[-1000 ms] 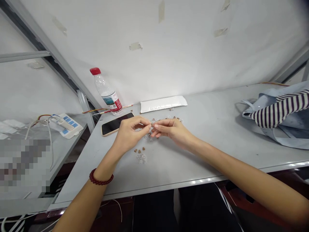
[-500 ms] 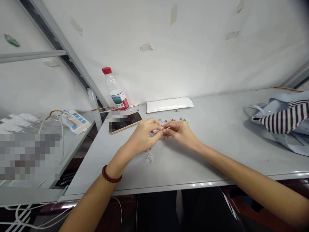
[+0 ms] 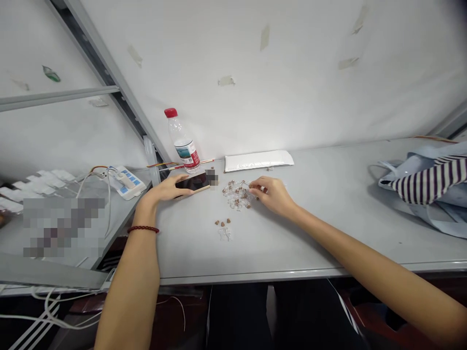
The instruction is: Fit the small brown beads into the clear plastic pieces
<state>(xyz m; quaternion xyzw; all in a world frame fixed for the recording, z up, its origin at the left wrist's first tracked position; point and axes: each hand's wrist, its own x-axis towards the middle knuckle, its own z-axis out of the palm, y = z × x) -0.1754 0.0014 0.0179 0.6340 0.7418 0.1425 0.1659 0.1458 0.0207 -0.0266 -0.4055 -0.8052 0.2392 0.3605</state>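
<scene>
My left hand point(image 3: 170, 188) is closed round the left end of a phone point(image 3: 194, 182) lying on the grey table, thumb along its near edge and fingers at the far edge. At the right edge of a pile of small brown pieces in clear wrappers point(image 3: 236, 194) is my right hand point(image 3: 269, 193), its fingertips pinched; what they hold, if anything, is too small to make out. Several loose brown pieces point(image 3: 223, 223) lie in front of the pile, with crumpled clear wrappers point(image 3: 225, 234) just below them.
A bottle with a red cap point(image 3: 187, 150) stands behind the phone. Along the wall lies a white packet point(image 3: 259, 160). A striped cloth bag point(image 3: 430, 182) sits at the right, and a power strip point(image 3: 126, 182) with cables is on the surface at the left.
My hands have parted. The left one moved left and took hold of the phone; the right one stayed near the pile, which now shows more fully.
</scene>
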